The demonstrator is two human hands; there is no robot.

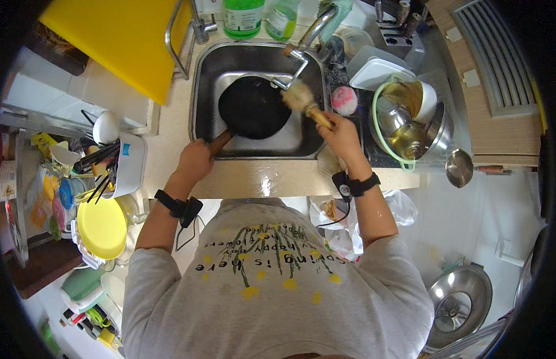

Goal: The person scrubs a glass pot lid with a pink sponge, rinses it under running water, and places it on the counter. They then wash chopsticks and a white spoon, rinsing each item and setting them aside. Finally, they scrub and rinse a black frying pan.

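My left hand (196, 160) grips the brown wooden handle (221, 142) of a black frying pan (253, 107) at the sink's front left corner. The pan lies inside the stainless steel sink (300, 143), its dark inner face turned up. In my right hand (340, 137) is the wooden handle of a scrubbing brush (300, 98). Its pale bristle head is over the pan's right rim; whether it touches the pan I cannot tell. Above the brush head hangs the jointed spout of the faucet (300, 56).
A pink and white scrubber (344, 100) lies right of the sink, beside a green-rimmed basket (375, 130) of bowls. Green liquid bottles (243, 20) stand behind. A yellow cutting board (121, 40) leans at the left, above a white utensil holder (133, 166).
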